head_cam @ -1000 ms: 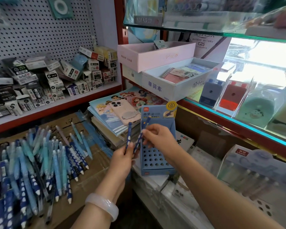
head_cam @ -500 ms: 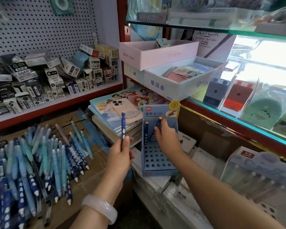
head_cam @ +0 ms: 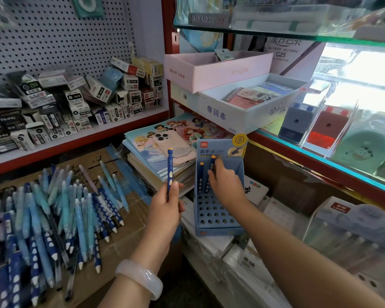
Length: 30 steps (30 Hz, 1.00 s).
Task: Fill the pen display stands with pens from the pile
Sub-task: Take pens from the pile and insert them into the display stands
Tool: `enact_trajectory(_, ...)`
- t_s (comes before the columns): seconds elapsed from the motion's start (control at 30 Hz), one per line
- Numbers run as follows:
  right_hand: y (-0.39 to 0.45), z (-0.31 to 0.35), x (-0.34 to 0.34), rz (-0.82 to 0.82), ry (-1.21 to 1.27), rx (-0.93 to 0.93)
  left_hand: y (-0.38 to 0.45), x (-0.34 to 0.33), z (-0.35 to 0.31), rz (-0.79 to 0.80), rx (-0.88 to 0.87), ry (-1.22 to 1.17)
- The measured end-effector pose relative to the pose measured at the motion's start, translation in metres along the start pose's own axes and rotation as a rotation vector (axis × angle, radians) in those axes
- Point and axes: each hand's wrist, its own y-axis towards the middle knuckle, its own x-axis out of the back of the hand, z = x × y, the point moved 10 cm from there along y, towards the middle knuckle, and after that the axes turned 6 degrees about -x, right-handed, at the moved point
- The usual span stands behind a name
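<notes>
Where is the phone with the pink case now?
The phone lies on the stack of picture books, centre of the head view, just left of the blue pen stand.

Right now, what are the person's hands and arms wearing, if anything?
Both forearms are bare, with no sleeves in view. The left hand has a thick, smooth, pale translucent bangle round its wrist. The right hand shows no ring, watch or glove.

Three upright pens (head_cam: pixel 170 172) (one stand (head_cam: pixel 218 216))

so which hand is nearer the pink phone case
Left. The left hand is just below the pink phone case, holding a pen upright before it; the right hand is off to its right.
</notes>
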Motion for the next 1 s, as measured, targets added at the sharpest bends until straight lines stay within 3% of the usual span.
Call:
enact_trajectory(0.2, 0.003, -0.005, -0.019, 0.091, -0.073, -0.036, -0.001, 0.0, 0.0, -0.014, -0.003, 0.001)
enact_trajectory(0.47, -0.007, -0.029, -0.029, 0.097, 0.037, -0.136, 0.0, 0.004, 0.0, -0.081, 0.021, 0.011)
enact_trajectory(0.53, -0.015, -0.031, -0.015, 0.008, 0.175, -0.135, -0.001, 0.001, -0.003, -0.059, 0.01, 0.026)
enact_trajectory(0.6, -0.024, -0.024, -0.005, 0.012, 0.501, -0.138, -0.003, -0.003, -0.004, -0.029, 0.002, 0.032)
enact_trajectory(0.7, -0.041, 0.005, -0.008, 0.294, 0.993, -0.149, -0.004, -0.013, -0.003, 0.049, -0.003, 0.065)
enact_trajectory(0.8, -0.046, 0.02, -0.003, 0.376, 1.006, -0.094, -0.008, -0.022, -0.006, 0.112, -0.031, 0.1)
enact_trajectory(1.0, -0.044, 0.015, 0.013, 0.323, 0.965, -0.099, -0.009, -0.022, -0.004, 0.105, -0.034, 0.147)
